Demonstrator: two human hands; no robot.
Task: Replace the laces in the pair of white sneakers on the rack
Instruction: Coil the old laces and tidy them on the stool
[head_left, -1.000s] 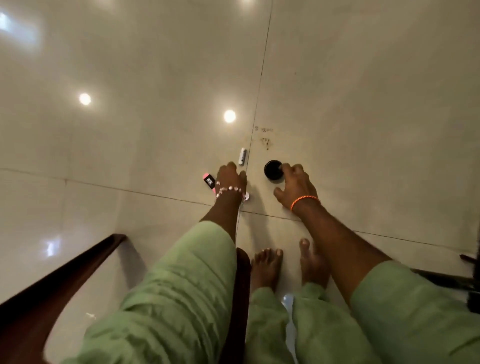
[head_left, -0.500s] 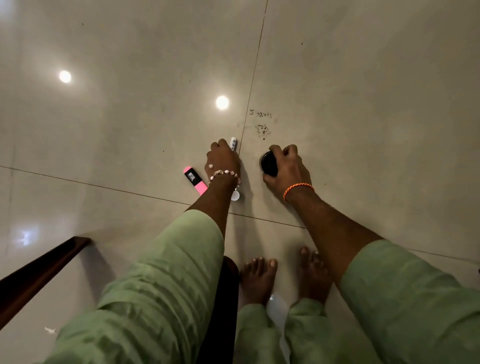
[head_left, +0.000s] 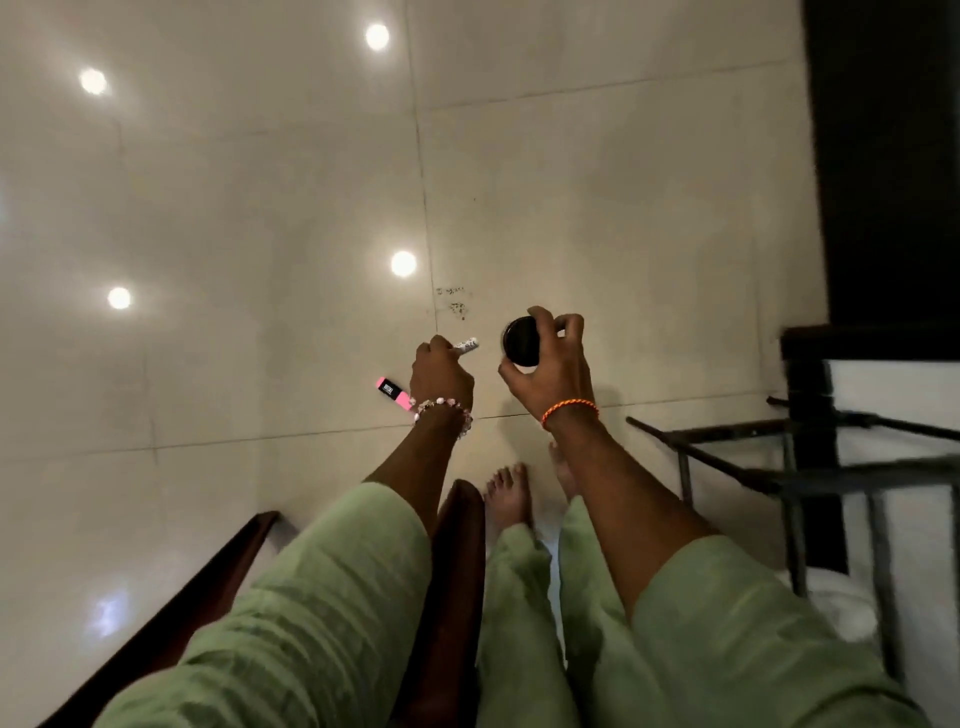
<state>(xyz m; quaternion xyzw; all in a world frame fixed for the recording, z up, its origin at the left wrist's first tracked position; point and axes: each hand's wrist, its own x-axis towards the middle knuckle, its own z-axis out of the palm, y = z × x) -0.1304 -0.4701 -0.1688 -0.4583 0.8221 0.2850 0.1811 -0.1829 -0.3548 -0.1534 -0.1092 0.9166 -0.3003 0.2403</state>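
Both my hands gripping: right hand (head_left: 550, 371) round black round tin (head_left: 521, 343), left hand (head_left: 440, 373) round white tube (head_left: 466, 345) and pink highlighter (head_left: 392, 391)

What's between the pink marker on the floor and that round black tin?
In the head view, the left hand, gripping a small white tube, lies between the pink marker and the black tin.

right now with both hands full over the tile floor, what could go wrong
The right hand holds the round black tin only by its rim with fingertips; it could slip and land on the hard floor tiles. The left hand grips a small white tube with just its tip showing, so that hold looks slight too. The pink highlighter lies on the floor near the bare feet and could be stepped on.
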